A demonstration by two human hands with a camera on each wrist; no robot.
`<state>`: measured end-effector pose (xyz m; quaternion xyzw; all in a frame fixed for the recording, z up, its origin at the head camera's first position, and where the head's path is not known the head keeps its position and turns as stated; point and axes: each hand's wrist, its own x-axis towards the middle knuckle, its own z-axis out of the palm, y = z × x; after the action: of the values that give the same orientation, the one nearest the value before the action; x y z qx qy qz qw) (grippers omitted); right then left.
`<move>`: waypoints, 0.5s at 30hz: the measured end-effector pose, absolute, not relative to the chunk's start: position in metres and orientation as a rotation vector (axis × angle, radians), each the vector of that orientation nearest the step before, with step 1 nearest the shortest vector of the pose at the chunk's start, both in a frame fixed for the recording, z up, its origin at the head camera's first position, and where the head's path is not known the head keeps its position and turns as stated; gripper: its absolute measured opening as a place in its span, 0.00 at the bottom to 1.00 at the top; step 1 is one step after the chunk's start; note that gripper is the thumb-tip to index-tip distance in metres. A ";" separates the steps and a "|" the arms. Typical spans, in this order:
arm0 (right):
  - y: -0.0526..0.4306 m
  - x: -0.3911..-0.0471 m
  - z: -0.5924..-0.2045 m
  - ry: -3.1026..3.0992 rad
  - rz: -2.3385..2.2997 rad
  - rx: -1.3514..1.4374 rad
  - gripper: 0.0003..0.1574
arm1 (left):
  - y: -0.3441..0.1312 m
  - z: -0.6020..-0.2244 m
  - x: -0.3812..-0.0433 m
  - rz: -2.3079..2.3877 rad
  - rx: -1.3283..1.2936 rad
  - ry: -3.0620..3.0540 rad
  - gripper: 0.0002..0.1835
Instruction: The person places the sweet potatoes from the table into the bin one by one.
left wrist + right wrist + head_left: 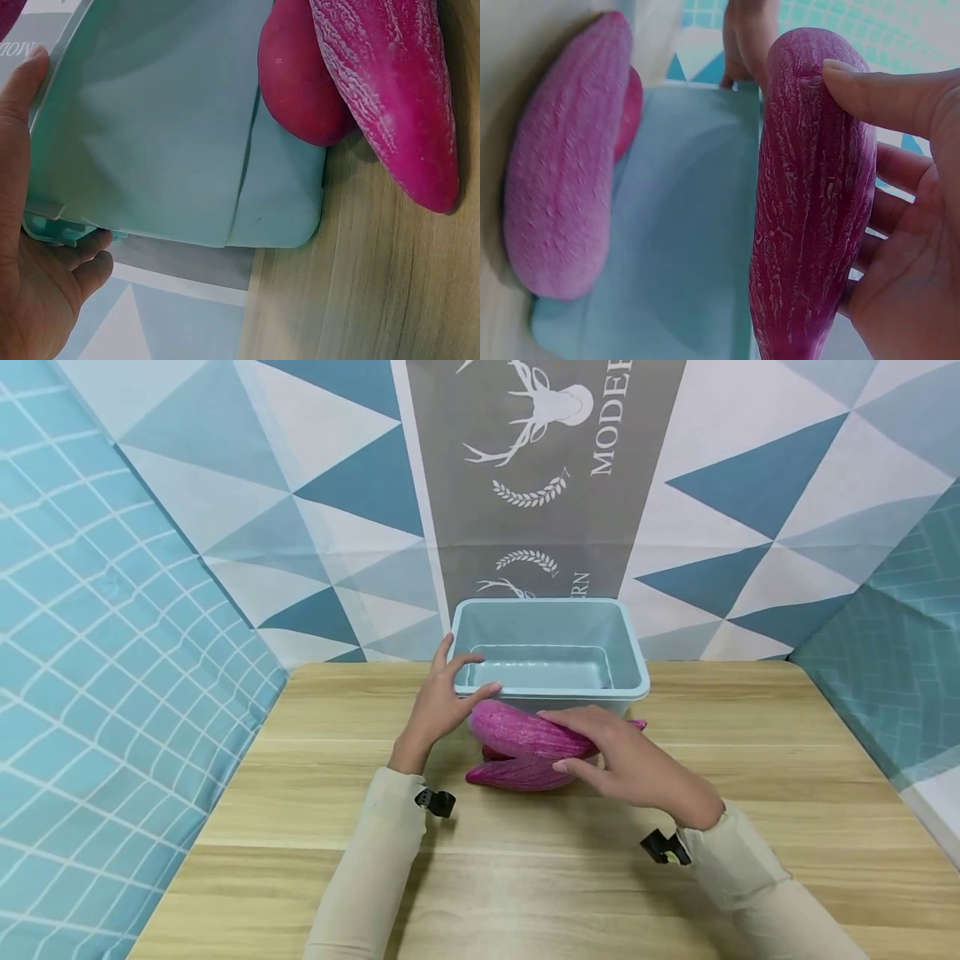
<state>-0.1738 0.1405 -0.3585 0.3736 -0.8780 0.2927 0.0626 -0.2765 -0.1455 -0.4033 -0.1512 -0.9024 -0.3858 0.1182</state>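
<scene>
My right hand (633, 756) grips a long magenta sweet potato (517, 729), its thumb (881, 97) on one side and the fingers behind. The sweet potato is raised in front of a pale blue plastic basin (633, 652). At the basin's front left corner, my left hand (435, 702) holds the rim, with fingertips (94, 270) curled by its edge. On the table below, a second magenta sweet potato (521, 774) lies in front of the basin. Between that one and the basin is a smooth red rounded thing (300, 82), mostly hidden in the head view.
The basin stands at the back of a wood-grain table (480, 877), close to a patterned cloth backdrop (525, 527). Blue gridded cloth (112, 652) hangs along the left side. A dark teal cloth (885, 668) borders the right.
</scene>
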 end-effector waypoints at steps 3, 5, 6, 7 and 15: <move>0.144 -0.179 -0.354 -2.645 0.895 1.126 0.38 | -0.146 -0.404 -0.277 -1.109 -0.440 -2.637 0.28; 0.146 -0.182 -0.352 -2.651 0.903 1.123 0.39 | -0.146 -0.404 -0.277 -1.103 -0.442 -2.636 0.27; 0.146 -0.183 -0.351 -2.654 0.909 1.121 0.39 | -0.146 -0.404 -0.277 -1.103 -0.442 -2.637 0.26; 0.147 -0.185 -0.350 -2.654 0.917 1.119 0.39 | -0.147 -0.404 -0.277 -1.106 -0.443 -2.638 0.26; 0.156 -0.202 -0.332 -2.670 0.910 1.063 0.39 | -0.147 -0.402 -0.277 -1.128 -0.458 -2.634 0.27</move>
<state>-0.2021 0.1556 -0.3322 0.3519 -0.8839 0.3015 0.0637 -0.2771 -0.1468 -0.4023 -0.1568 -0.9013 -0.3857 0.1195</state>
